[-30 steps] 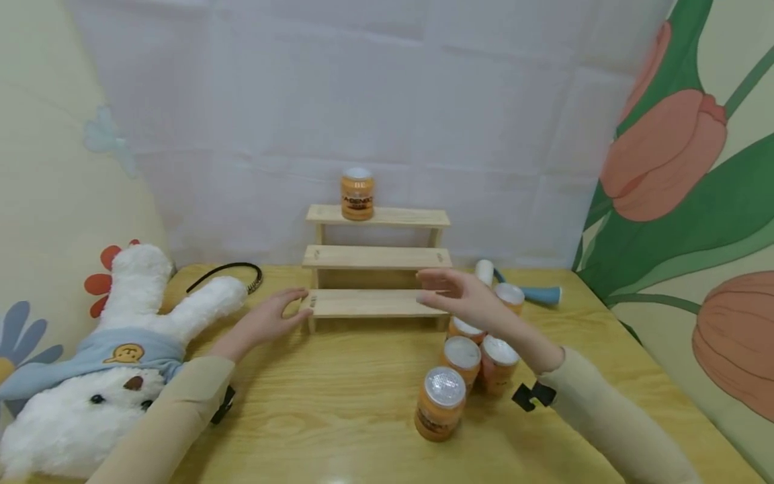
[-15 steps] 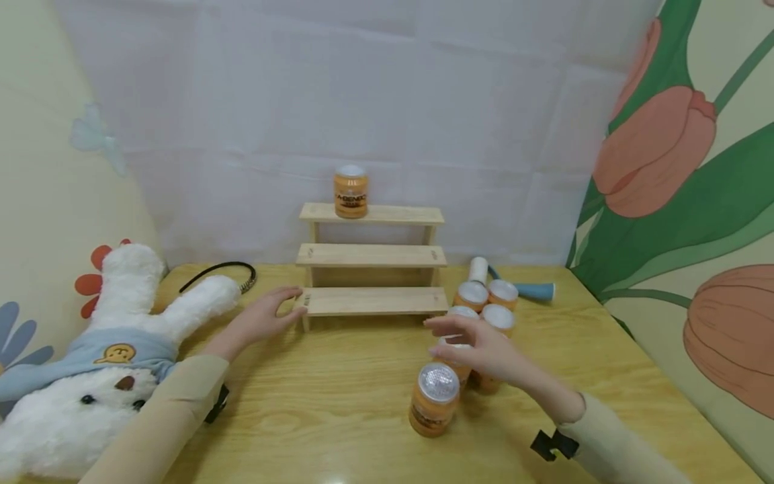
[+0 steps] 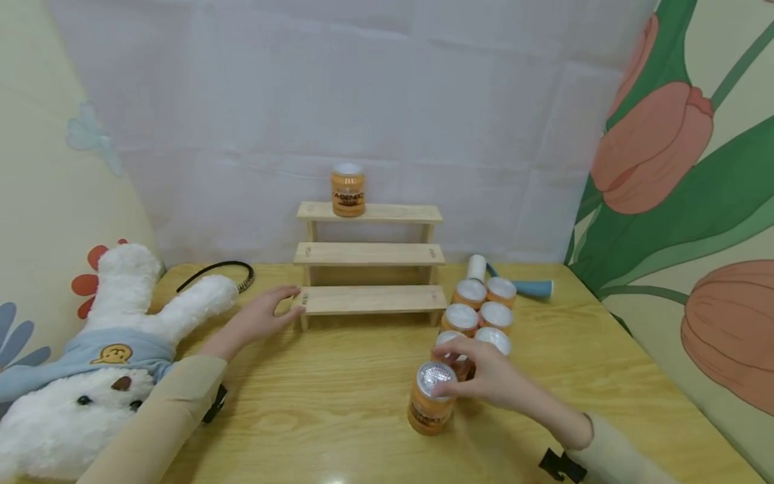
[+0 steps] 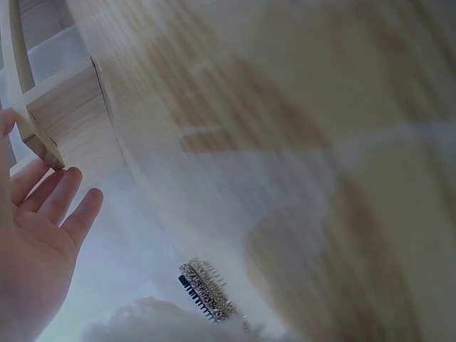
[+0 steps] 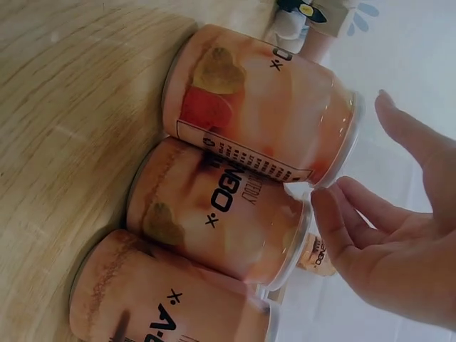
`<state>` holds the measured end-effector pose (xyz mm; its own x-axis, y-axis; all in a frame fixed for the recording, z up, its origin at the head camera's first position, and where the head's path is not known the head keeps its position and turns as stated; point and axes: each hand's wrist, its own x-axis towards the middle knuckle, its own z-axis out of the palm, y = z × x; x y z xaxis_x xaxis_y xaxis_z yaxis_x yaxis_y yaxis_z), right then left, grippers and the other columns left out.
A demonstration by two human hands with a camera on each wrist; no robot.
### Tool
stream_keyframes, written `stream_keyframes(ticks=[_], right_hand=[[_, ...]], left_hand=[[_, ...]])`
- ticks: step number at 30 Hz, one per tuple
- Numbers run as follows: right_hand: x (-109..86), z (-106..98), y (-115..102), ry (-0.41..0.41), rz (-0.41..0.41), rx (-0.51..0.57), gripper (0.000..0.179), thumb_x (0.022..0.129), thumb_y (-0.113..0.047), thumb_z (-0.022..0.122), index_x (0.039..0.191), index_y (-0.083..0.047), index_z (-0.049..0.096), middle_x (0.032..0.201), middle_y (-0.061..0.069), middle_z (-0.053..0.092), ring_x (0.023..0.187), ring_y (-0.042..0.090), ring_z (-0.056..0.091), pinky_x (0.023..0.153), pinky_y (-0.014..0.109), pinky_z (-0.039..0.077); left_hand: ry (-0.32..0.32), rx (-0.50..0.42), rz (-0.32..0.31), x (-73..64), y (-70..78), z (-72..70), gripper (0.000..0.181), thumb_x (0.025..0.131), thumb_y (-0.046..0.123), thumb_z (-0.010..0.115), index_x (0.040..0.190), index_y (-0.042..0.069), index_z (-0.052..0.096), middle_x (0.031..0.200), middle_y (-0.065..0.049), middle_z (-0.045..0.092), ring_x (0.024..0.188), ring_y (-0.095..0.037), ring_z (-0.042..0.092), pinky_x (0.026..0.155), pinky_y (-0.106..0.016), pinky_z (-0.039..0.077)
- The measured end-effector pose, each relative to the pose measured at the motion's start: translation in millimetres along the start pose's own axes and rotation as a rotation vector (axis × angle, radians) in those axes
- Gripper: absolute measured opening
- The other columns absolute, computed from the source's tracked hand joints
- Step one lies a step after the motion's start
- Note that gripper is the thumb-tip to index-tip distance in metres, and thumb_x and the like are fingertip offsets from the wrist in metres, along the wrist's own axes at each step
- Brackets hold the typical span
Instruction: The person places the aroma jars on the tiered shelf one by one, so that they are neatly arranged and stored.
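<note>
A three-step wooden shelf (image 3: 371, 298) stands at the back of the table, with one orange can (image 3: 349, 195) upright on its top step. My left hand (image 3: 260, 318) touches the left end of the lowest step; in the left wrist view its fingers (image 4: 64, 196) lie loosely against the board's end. At the front right, my right hand (image 3: 491, 376) is over the nearest orange can (image 3: 425, 413), thumb and fingers spread about its silver lid. The right wrist view shows a gap between thumb and lid, with the fingertips close to the rim.
Several more orange cans (image 3: 461, 318) are grouped behind the nearest one. Beyond them lie a blue object (image 3: 533, 289) and a white cylinder (image 3: 476, 267). A white plush toy (image 3: 130, 356) and a black headband (image 3: 218, 265) are on the left.
My right hand has moved from beside the lowest step, down and towards me, to the nearest can. My left hand stays at the shelf's end.
</note>
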<state>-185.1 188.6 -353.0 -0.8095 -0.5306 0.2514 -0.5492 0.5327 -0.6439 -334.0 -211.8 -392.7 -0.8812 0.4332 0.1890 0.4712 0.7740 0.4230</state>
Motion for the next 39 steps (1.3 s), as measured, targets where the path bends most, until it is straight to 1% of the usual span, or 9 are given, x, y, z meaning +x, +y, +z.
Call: stream_keyframes(ticks=[8, 12, 17, 21, 23, 27, 31, 36, 39], right_hand=[[-2.9, 8.4, -4.1, -0.008, -0.112, -0.162, 0.050, 0.075, -0.023, 0.079, 0.119, -0.007, 0.063, 0.115, 0.006, 0.064, 0.099, 0.017, 0.059, 0.080, 0.026, 0.053], [0.4, 13.0, -2.2, 0.004, -0.169, -0.174, 0.050, 0.076, -0.020, 0.078, 0.121, -0.007, 0.061, 0.116, 0.006, 0.065, 0.105, 0.020, 0.059, 0.089, 0.031, 0.052], [6.7, 20.1, -0.9, -0.012, -0.204, -0.127, 0.050, 0.080, -0.017, 0.075, 0.126, -0.005, 0.058, 0.119, 0.008, 0.064, 0.107, 0.021, 0.060, 0.090, 0.033, 0.053], [10.8, 26.0, -1.8, -0.039, -0.181, -0.079, 0.052, 0.083, -0.014, 0.072, 0.131, -0.005, 0.053, 0.124, 0.010, 0.060, 0.110, 0.022, 0.059, 0.090, 0.034, 0.053], [11.4, 29.3, -3.2, -0.047, -0.145, -0.068, 0.057, 0.083, -0.016, 0.072, 0.134, -0.006, 0.049, 0.132, 0.011, 0.055, 0.118, 0.024, 0.055, 0.095, 0.036, 0.050], [9.3, 36.8, -6.1, -0.037, -0.034, -0.069, 0.073, 0.082, -0.033, 0.073, 0.141, -0.006, 0.040, 0.142, 0.015, 0.044, 0.127, 0.029, 0.047, 0.101, 0.045, 0.045], [7.4, 43.3, -9.6, -0.011, 0.065, -0.048, 0.087, 0.078, -0.045, 0.073, 0.140, 0.001, 0.035, 0.136, 0.017, 0.047, 0.119, 0.028, 0.053, 0.095, 0.045, 0.049], [8.0, 46.6, -10.6, 0.005, 0.065, -0.080, 0.075, 0.081, -0.042, 0.071, 0.134, 0.001, 0.041, 0.123, 0.012, 0.054, 0.108, 0.023, 0.059, 0.087, 0.037, 0.053], [8.4, 46.3, -10.1, 0.011, 0.063, -0.073, 0.071, 0.081, -0.041, 0.071, 0.133, -0.001, 0.044, 0.123, 0.010, 0.056, 0.108, 0.023, 0.060, 0.087, 0.035, 0.053]], left_hand=[[0.000, 0.010, 0.001, 1.1, -1.5, 0.5, 0.063, 0.097, 0.044, 0.047, 0.140, -0.002, 0.040, 0.144, -0.026, 0.038, 0.128, -0.046, 0.039, 0.104, -0.060, 0.035], [0.006, 0.009, 0.010, 1.1, 0.0, 1.8, 0.062, 0.097, 0.043, 0.048, 0.139, -0.002, 0.041, 0.143, -0.027, 0.039, 0.127, -0.046, 0.040, 0.104, -0.060, 0.035], [0.016, 0.009, 0.008, 0.2, 0.1, 2.0, 0.062, 0.097, 0.042, 0.048, 0.139, -0.002, 0.042, 0.142, -0.027, 0.039, 0.126, -0.046, 0.041, 0.104, -0.060, 0.035], [0.017, 0.010, 0.007, 0.0, -0.3, 1.7, 0.062, 0.097, 0.043, 0.048, 0.139, -0.002, 0.041, 0.142, -0.026, 0.040, 0.126, -0.045, 0.041, 0.104, -0.059, 0.036], [0.016, 0.009, 0.012, -0.1, -0.9, 1.8, 0.062, 0.097, 0.042, 0.048, 0.138, -0.003, 0.041, 0.142, -0.026, 0.040, 0.126, -0.045, 0.041, 0.104, -0.059, 0.035], [0.013, 0.007, 0.018, -0.2, -1.1, 2.9, 0.062, 0.097, 0.042, 0.048, 0.138, -0.003, 0.041, 0.141, -0.027, 0.041, 0.126, -0.045, 0.042, 0.104, -0.059, 0.035], [0.013, 0.009, 0.013, -0.5, -0.2, 2.9, 0.061, 0.097, 0.042, 0.048, 0.138, -0.003, 0.042, 0.141, -0.026, 0.041, 0.125, -0.045, 0.042, 0.103, -0.059, 0.036], [0.013, 0.003, 0.001, -1.5, 2.3, 1.3, 0.060, 0.097, 0.041, 0.049, 0.138, -0.002, 0.042, 0.142, -0.025, 0.040, 0.126, -0.045, 0.042, 0.104, -0.059, 0.036], [0.011, 0.005, -0.002, -1.8, 2.6, 0.1, 0.061, 0.096, 0.042, 0.049, 0.138, -0.002, 0.042, 0.142, -0.026, 0.040, 0.126, -0.045, 0.042, 0.103, -0.059, 0.037]])
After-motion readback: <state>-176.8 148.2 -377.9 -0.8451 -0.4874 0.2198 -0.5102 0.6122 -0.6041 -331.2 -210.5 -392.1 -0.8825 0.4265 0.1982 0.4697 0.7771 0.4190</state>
